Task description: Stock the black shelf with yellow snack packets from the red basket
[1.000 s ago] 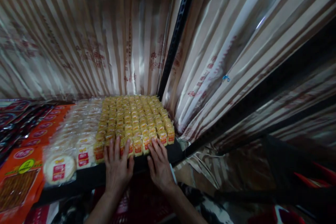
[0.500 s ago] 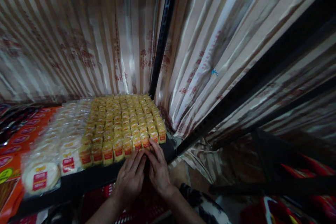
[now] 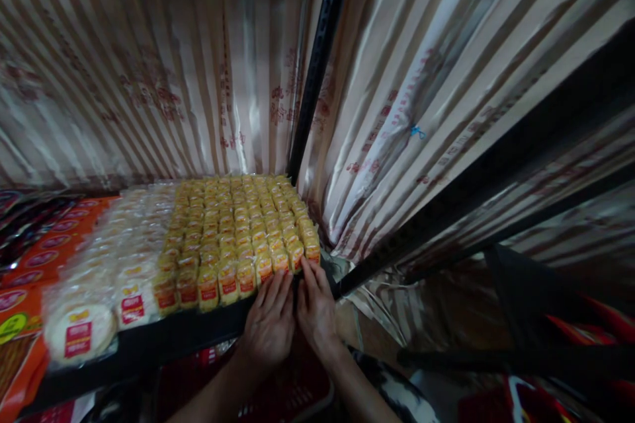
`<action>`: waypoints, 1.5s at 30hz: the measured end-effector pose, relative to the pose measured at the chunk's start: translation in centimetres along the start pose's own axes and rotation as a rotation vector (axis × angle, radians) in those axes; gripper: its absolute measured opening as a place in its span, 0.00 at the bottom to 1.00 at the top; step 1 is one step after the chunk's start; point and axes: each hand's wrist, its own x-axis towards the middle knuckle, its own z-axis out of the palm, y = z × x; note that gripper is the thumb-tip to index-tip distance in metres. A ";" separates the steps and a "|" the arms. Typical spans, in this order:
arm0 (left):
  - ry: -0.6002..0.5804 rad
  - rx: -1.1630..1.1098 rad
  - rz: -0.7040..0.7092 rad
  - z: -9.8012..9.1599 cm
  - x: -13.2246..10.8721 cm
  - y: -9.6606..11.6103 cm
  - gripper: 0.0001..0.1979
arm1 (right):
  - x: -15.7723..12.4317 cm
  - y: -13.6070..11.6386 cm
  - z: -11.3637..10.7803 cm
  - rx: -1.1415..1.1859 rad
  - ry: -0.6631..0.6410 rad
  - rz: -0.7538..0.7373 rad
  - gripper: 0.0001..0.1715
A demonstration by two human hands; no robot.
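Observation:
Rows of small yellow wrapped packs [image 3: 228, 231] stand closely side by side on a black shelf [image 3: 163, 334]. At their front right edge, my left hand [image 3: 270, 320] lays its extended fingers against the front packs. Beside it, my right hand [image 3: 317, 307] touches the front of the packs near the right corner with its fingertips. Neither hand wraps round a pack. To the left of the yellow packs are rows of white round cakes in clear wrap [image 3: 82, 330] with red labels.
Orange packages [image 3: 54, 244] lie at the far left. A black upright post [image 3: 315, 73] stands behind the shelf, before striped sheeting [image 3: 188, 66]. A dark slanting beam [image 3: 421, 211] crosses the right side. Below the shelf is a red basket [image 3: 297, 383].
Both hands have moved right along the front row, towards the corner of the yellow packs. The view has shifted slightly.

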 end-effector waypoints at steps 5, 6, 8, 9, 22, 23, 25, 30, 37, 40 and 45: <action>-0.004 -0.027 -0.037 0.4 0.3 -0.1 0.20 | 0.7 -0.2 -0.1 0.084 -0.011 -0.015 0.30; -0.010 -0.034 -0.040 0.4 0.3 -0.1 0.20 | 0.8 -0.3 -0.1 0.097 -0.013 -0.016 0.30; -0.018 -0.047 -0.042 0.2 0.3 -0.3 0.19 | 0.8 -0.5 0.0 0.117 -0.007 -0.012 0.30; -0.019 -0.050 -0.041 0.2 0.3 -0.3 0.19 | 0.8 -0.5 0.1 0.125 -0.001 -0.010 0.30; -0.031 -0.039 0.056 0.1 1.9 -0.1 0.21 | 1.0 -0.1 -0.3 0.237 -0.030 -0.012 0.27; -0.057 -0.025 0.049 0.1 2.0 -0.1 0.22 | 1.1 -0.2 -0.4 0.235 -0.034 -0.009 0.27; -0.108 -0.010 0.033 0.2 1.9 -0.1 0.22 | 1.1 -0.3 -0.7 0.220 -0.037 0.001 0.26; -0.161 0.003 -0.002 0.4 1.2 -0.2 0.21 | 1.8 -0.5 -1.6 0.153 0.093 0.066 0.22; -0.168 0.024 -0.015 0.3 1.3 0.0 0.20 | 2.7 0.8 -0.8 0.232 0.086 0.235 0.30; -0.157 0.024 -0.014 0.3 1.4 0.0 0.20 | 2.9 1.1 0.1 0.286 0.067 0.271 0.31; -0.106 0.007 -0.009 0.6 1.3 0.0 0.20 | 3.2 0.7 1.2 0.363 0.011 0.294 0.31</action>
